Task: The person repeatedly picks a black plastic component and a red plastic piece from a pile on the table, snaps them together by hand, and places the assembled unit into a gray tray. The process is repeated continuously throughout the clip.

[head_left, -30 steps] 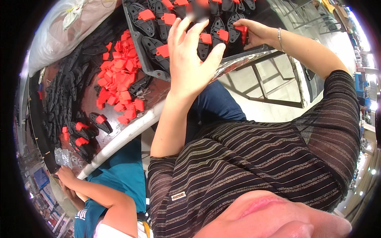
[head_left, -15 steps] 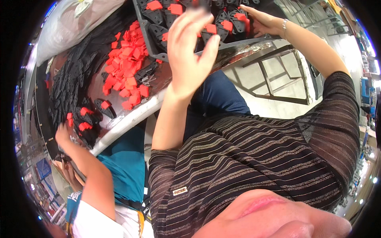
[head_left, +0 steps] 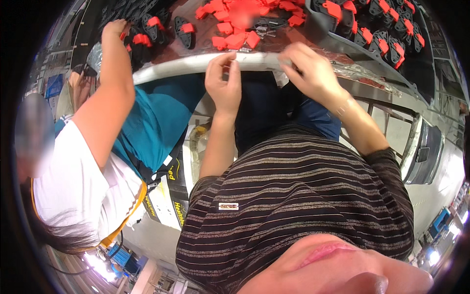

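In front of the table's white rounded edge (head_left: 171, 68), my left hand (head_left: 223, 85) is raised with fingers curved and the thumb apart; nothing shows in it. My right hand (head_left: 313, 73) hovers over the same edge further right, its fingers bent and spread from the thumb, fingertips slightly blurred, nothing visible in them. Just beyond both hands lies a heap of flat red plastic tabs (head_left: 235, 39). Small dark pieces (head_left: 267, 27) lie among them. At the right, a black tray (head_left: 342, 43) holds rows of black plates with red tabs (head_left: 382, 44).
A co-worker's hand (head_left: 115, 29) works at the left, by black plates with red tabs (head_left: 152, 27) and a heap of loose black pieces (head_left: 112, 10). The co-worker's teal clothing (head_left: 156, 117) is close to my left arm. A metal frame stands below the tray.
Both hands have left the tray and come back to the table edge before the red heap. The view has turned, so the tray now appears further right.
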Demonstrator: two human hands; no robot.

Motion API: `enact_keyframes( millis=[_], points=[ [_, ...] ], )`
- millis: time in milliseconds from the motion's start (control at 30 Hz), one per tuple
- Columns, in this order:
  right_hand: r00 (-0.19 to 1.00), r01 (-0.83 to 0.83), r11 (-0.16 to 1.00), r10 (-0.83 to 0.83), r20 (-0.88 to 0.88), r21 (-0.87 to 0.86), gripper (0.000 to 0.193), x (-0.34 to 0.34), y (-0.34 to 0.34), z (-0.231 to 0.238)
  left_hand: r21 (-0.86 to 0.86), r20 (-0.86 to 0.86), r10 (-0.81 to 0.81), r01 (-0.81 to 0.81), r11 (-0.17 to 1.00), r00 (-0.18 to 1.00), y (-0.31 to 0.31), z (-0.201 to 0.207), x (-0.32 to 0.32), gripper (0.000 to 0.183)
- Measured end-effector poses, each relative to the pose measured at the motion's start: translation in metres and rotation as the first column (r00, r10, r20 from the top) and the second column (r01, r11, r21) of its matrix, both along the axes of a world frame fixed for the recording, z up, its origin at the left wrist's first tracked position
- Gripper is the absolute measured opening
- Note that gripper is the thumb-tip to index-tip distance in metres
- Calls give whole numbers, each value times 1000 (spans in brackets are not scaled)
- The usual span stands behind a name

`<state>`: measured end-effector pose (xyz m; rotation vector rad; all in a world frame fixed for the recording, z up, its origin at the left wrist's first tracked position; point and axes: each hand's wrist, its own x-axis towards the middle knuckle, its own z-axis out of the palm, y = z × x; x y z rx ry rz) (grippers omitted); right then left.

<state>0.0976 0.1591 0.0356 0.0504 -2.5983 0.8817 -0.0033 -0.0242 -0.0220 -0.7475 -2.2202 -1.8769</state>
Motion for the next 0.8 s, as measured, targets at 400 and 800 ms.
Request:
enact_keyframes(
  millis=[400, 800],
  points=[
    [975, 200, 975, -209, 80, 99, 16, -82, 14, -66, -64, 38, 81, -78, 995, 996, -17, -3, -25, 13],
    [979, 122, 992, -122, -164, -8, 10, -65, 18, -69, -367, -262, 97, -192, 910, 960, 38, 5, -188, 26]
  ],
)
